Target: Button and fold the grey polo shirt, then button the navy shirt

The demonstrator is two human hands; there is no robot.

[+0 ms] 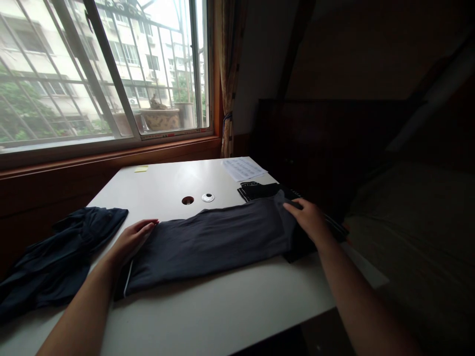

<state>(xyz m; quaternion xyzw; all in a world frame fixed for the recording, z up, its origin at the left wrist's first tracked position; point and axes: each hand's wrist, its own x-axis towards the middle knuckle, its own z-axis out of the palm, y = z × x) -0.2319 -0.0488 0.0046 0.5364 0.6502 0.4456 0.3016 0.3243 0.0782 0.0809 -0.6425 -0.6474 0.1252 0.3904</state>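
Note:
A long, folded dark grey garment (215, 240) lies across the white table in front of me, with a thin white stripe and a black band at its left end. My left hand (133, 238) rests along that left end, fingers stretched out towards the right and touching the cloth. At the opposite end, my right hand (308, 217) pinches the garment's edge between thumb and fingers. Beneath and beyond this end are black folded clothes (256, 192) with white stripes. Whether the garment is trousers or a top I cannot tell.
A crumpled dark blue garment (70, 254) hangs over the left edge of the white table (166, 316). Towards the back are printed sheets (243, 169), a yellow note (141, 168), a round hole (188, 200) and a small white disc (208, 198). Behind stands a barred window (148, 64).

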